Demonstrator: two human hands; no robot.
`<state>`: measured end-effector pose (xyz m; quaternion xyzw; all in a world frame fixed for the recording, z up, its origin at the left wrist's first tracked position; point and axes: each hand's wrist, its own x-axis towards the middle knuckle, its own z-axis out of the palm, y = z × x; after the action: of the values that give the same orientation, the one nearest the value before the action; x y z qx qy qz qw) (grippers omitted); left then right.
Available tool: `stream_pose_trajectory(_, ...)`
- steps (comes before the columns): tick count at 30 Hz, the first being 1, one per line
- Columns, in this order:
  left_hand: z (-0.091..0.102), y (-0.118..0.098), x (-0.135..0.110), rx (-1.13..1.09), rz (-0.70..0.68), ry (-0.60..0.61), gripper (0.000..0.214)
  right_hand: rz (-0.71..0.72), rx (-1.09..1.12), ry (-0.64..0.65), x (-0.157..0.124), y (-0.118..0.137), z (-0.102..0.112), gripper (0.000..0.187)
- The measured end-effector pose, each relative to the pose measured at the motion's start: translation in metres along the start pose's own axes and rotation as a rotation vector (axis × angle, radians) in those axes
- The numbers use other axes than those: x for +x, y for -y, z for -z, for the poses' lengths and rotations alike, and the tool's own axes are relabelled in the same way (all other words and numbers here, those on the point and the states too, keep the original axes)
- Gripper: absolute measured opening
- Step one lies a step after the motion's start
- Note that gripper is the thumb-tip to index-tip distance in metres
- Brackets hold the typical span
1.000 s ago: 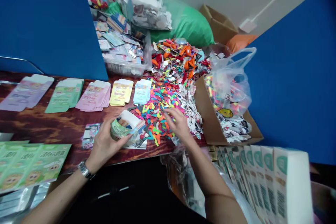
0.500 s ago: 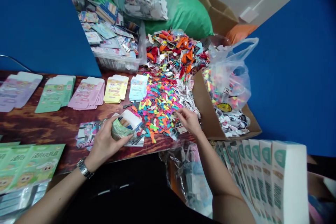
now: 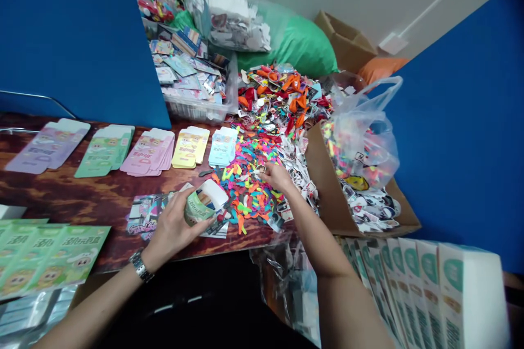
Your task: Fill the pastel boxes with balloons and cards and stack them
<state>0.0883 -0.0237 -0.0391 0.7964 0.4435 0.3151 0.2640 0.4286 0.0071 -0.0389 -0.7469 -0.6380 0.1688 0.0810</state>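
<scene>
My left hand is wrapped round a small green printed paper packet, held tilted with its white flap up and its mouth open. Striped cards show inside it. Between the fingertips of my right hand is a small pale-edged piece that looks like a sticker. This hand hovers over a heap of small bright balloon-like pieces. Under and beside the packet lie flat printed cards. To the right of the heap spread white-edged stickers.
Stacks of purple, green, pink, yellow and blue packets line the table's back. A clear bin holds cards. At right stand a cardboard box and a plastic bag. Larger green packets lie at left.
My right hand has moved left and slightly up from the heap's right edge, with a small piece in its fingertips. My left hand still holds the packet; the camera view has shifted.
</scene>
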Motion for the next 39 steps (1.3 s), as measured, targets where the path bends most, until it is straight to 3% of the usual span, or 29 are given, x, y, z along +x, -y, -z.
stream_pose_trajectory(6, -0.006, -0.002, 0.009, 0.061, -0.037, 0.029, 0.070, 0.032, 0.094, -0.058, -0.010, 0.008, 0.015, 0.024)
stream_pose_trajectory(12, -0.013, -0.004, 0.020, 0.072, -0.046, 0.061, 0.069, 0.138, 0.289, 0.017, -0.021, 0.033, 0.023, 0.029)
stream_pose_trajectory(19, -0.018, -0.006, 0.020, 0.091, -0.095, 0.059, 0.067, 0.042, 0.041, -0.020, -0.003, 0.036, 0.001, 0.014)
stream_pose_trajectory(23, -0.015, -0.003, 0.023, 0.104, -0.083, 0.055, 0.067, 0.093, 0.062, -0.057, -0.010, 0.040, 0.017, 0.021)
stream_pose_trajectory(29, -0.022, -0.001, 0.030, 0.210, -0.103, 0.009, 0.063, 0.211, 0.478, 0.094, -0.036, 0.072, 0.043, 0.028)
stream_pose_trajectory(35, -0.023, -0.010, 0.029, 0.283, -0.114, 0.044, 0.067, 0.447, 0.213, 0.009, -0.048, 0.115, 0.020, 0.009)
stream_pose_trajectory(39, -0.022, -0.008, 0.029, 0.296, -0.112, 0.015, 0.067, 0.457, 0.253, -0.013, -0.052, 0.126, 0.006, 0.015)
